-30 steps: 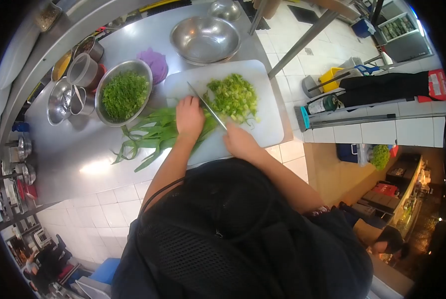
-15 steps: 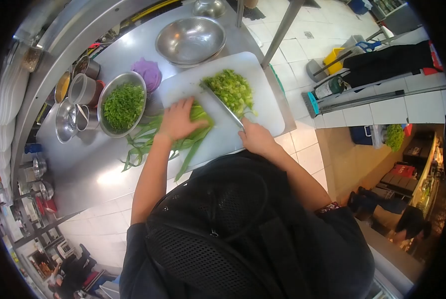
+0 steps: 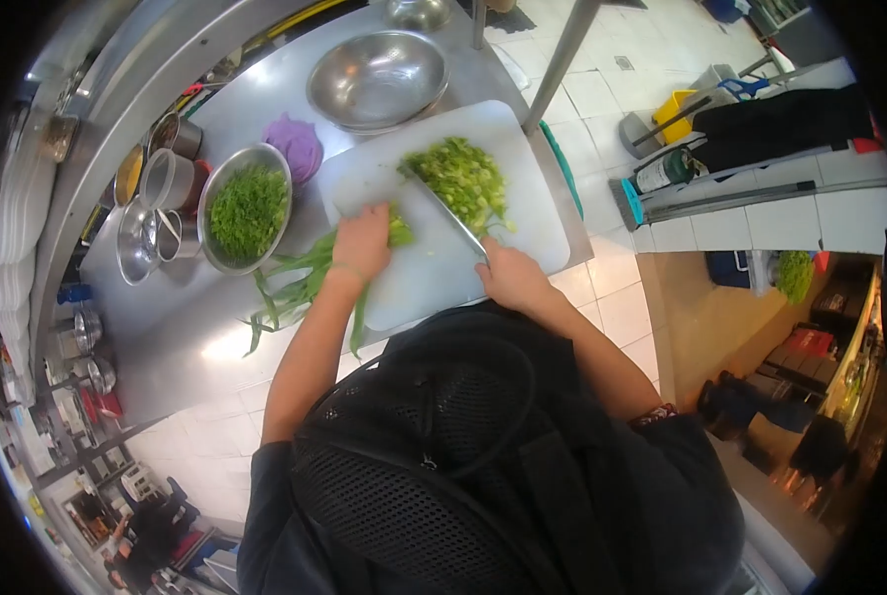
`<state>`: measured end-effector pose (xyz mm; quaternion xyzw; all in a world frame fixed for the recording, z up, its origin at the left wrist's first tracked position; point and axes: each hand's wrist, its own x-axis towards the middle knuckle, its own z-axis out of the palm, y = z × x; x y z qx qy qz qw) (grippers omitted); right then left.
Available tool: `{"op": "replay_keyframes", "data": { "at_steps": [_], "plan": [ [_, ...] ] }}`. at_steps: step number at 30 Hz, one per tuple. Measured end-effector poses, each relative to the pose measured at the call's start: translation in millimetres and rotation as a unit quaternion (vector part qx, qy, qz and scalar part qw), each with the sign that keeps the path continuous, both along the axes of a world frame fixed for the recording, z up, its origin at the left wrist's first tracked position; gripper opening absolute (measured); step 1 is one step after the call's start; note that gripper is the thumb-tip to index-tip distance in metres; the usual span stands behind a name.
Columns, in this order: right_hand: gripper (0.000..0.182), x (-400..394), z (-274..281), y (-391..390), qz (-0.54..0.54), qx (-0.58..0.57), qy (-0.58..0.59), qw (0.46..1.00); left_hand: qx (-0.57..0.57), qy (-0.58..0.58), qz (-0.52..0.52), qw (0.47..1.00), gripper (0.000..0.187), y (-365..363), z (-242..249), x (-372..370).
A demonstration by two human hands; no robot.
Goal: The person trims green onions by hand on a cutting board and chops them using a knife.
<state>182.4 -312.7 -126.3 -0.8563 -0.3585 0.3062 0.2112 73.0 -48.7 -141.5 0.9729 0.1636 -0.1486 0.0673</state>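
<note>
On a white cutting board (image 3: 528, 233), my left hand (image 3: 363, 243) is closed around a bunch of long green onion leaves (image 3: 310, 270). Their loose ends trail left over the board's edge onto the steel table. My right hand (image 3: 515, 278) grips the handle of a knife (image 3: 453, 216). The blade lies along the left side of a pile of chopped green onion (image 3: 468, 183), its tip pointing away from me. Part of the bunch is hidden under my left hand.
Left of the board stands a steel bowl (image 3: 287, 198) of finely chopped greens (image 3: 245, 210). Behind it lies a purple cloth (image 3: 295, 149). Large steel bowls (image 3: 379, 81) sit beyond the board. A plastic tub (image 3: 168, 180) and small pots stand far left. A metal post (image 3: 563, 64) rises at right.
My left hand has gone from lying spread over the leaves to closing round them, and the leaves are drawn together. The knife and my right hand have hardly moved.
</note>
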Motion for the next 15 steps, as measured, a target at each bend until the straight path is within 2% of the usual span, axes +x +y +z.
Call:
{"op": "replay_keyframes", "data": {
  "at_steps": [3,5,8,9,15],
  "plan": [
    [0.031,1,-2,-1,-0.001,0.014,0.002,1.0,-0.006,-0.061,0.019,0.998,0.063,-6,-5,2],
    [0.03,2,4,0,-0.004,0.012,0.016,1.0,-0.065,-0.12,0.039,0.99,0.069,-21,-10,7],
    [0.03,3,1,1,0.001,0.013,0.007,1.0,-0.061,-0.174,0.044,0.982,0.079,-55,5,6],
    [0.03,3,3,2,0.004,0.012,0.006,1.0,-0.056,-0.149,0.051,0.986,0.09,-53,5,6],
    [0.036,3,6,3,0.005,-0.022,0.024,0.999,-0.043,-0.164,0.053,0.984,0.101,-44,10,-5]
  ]
}}
